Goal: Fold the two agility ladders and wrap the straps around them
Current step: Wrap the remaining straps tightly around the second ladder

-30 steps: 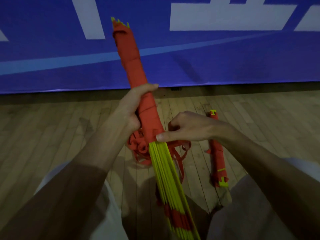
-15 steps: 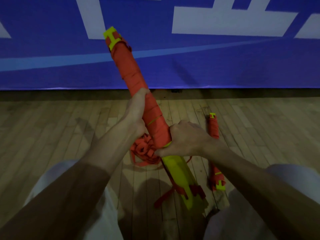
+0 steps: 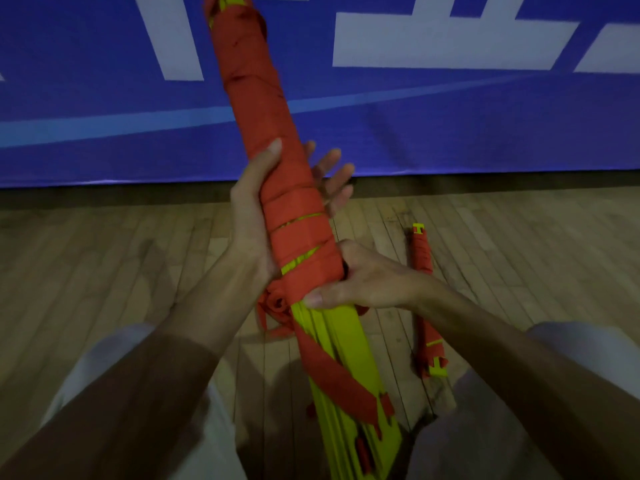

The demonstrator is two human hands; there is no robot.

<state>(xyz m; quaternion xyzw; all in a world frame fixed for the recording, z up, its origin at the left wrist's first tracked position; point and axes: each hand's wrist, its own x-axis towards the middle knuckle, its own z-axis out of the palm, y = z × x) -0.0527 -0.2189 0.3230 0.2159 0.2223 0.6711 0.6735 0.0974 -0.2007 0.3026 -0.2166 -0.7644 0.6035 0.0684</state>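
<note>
A folded agility ladder (image 3: 343,341), a bundle of yellow rungs, stands tilted in front of me, its upper part wound in red strap (image 3: 256,109). My left hand (image 3: 256,209) cradles the wrapped part from the left, thumb on the front and fingers spread straight behind it. My right hand (image 3: 360,285) pinches the lowest turn of strap against the bundle. A loose length of strap (image 3: 332,375) crosses the bare yellow rungs below. The second ladder (image 3: 424,296), wrapped in red strap, lies on the floor to the right.
I am over a wooden plank floor (image 3: 104,271). A blue banner (image 3: 450,116) with white shapes runs along the back. My pale-clothed knees (image 3: 571,358) frame the bundle on both sides.
The bundle has come closer and risen more upright. My left hand's fingers have opened out behind it, and the strap has gained a lower turn under my right hand.
</note>
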